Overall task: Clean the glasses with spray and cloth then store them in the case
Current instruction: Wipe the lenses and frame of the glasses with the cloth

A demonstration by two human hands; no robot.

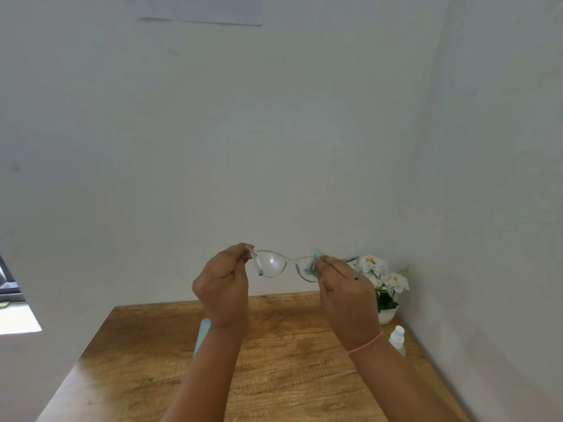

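Clear-framed glasses [272, 263] are held up in the air above the wooden table [283, 379], in front of the wall. My left hand [224, 286] pinches the frame's left end at the hinge. My right hand [345, 295] presses a small pale green cloth [316, 259] against the right lens, which is partly hidden by the cloth and fingers. A white spray bottle [397, 339] stands on the table by my right wrist. A light blue object [201, 335], possibly the case, lies on the table mostly hidden behind my left forearm.
A white pot of white flowers [384, 287] stands in the table's far right corner against the walls. The wall rises close behind and to the right of the table. A dark object [7, 284] shows at the left edge.
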